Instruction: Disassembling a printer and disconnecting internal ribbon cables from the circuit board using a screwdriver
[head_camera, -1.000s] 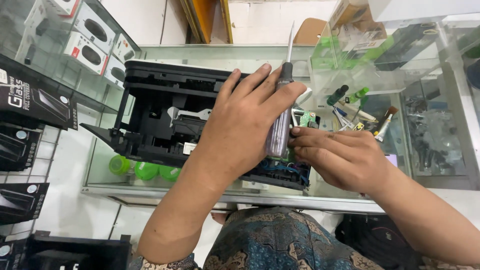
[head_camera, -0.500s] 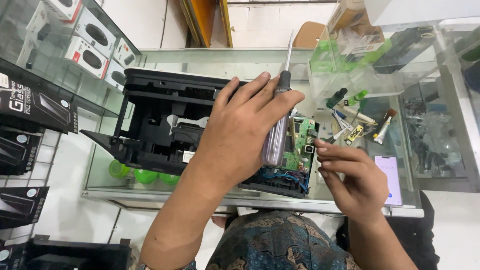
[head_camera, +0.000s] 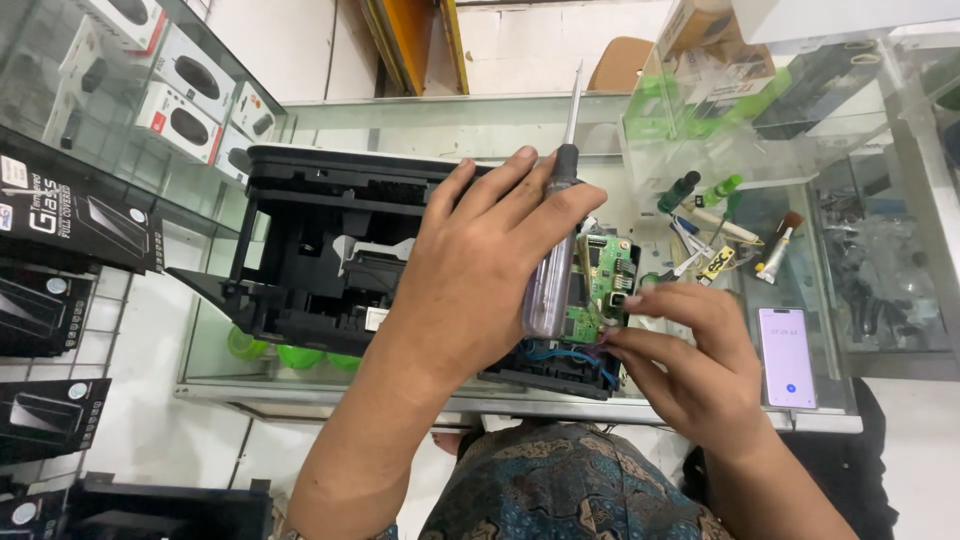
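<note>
An opened black printer chassis (head_camera: 310, 250) lies on the glass counter (head_camera: 420, 125). My left hand (head_camera: 480, 270) rests flat on its right part and clamps a screwdriver (head_camera: 552, 270) with a clear handle between the fingers, shaft pointing away from me. At the chassis's right end sits a green circuit board (head_camera: 607, 275) with blue and red wires (head_camera: 560, 355) below it. My right hand (head_camera: 690, 365) pinches at the wires and the board's lower right edge with its fingertips.
A white phone (head_camera: 787, 357) lies on the glass right of my right hand. Small tools, brushes and green-capped bottles (head_camera: 720, 225) are scattered behind it. A clear plastic box (head_camera: 720, 110) stands at the back right. Boxed goods (head_camera: 180, 95) fill shelves on the left.
My right hand drew back from the board toward me, then came in again to the wires at the board's edge. My left hand and the screwdriver stayed on the chassis.
</note>
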